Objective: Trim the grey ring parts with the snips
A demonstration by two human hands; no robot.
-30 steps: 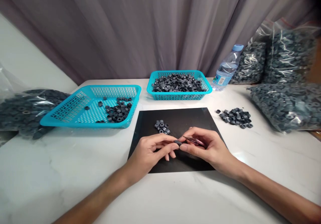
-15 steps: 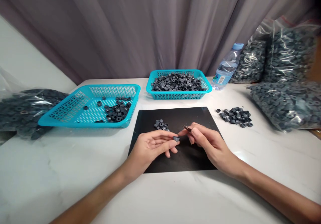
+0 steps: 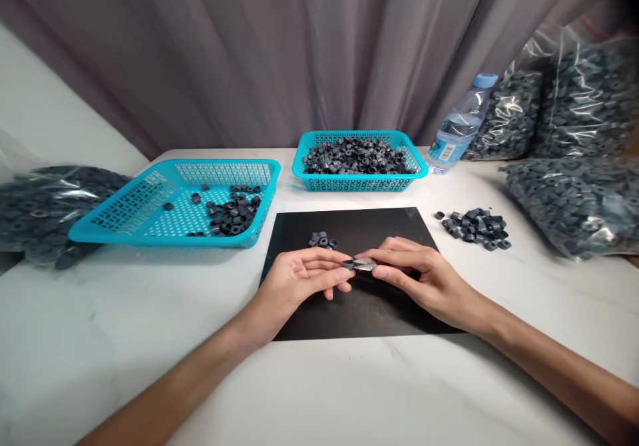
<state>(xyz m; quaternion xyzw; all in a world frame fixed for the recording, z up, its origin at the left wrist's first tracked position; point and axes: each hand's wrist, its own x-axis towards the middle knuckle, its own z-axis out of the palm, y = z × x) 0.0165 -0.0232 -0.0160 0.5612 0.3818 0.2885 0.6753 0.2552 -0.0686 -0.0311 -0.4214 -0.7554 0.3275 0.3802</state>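
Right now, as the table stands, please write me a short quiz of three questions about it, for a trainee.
1. True or false: the far basket holds more rings than the left basket.
2. Where does the bottle stand? A. inside the left basket. B. right of the far basket. C. on the black mat.
3. Which hand holds the metal tool?
Key: 1. True. 2. B. 3. The right hand; the left hand pinches a ring.
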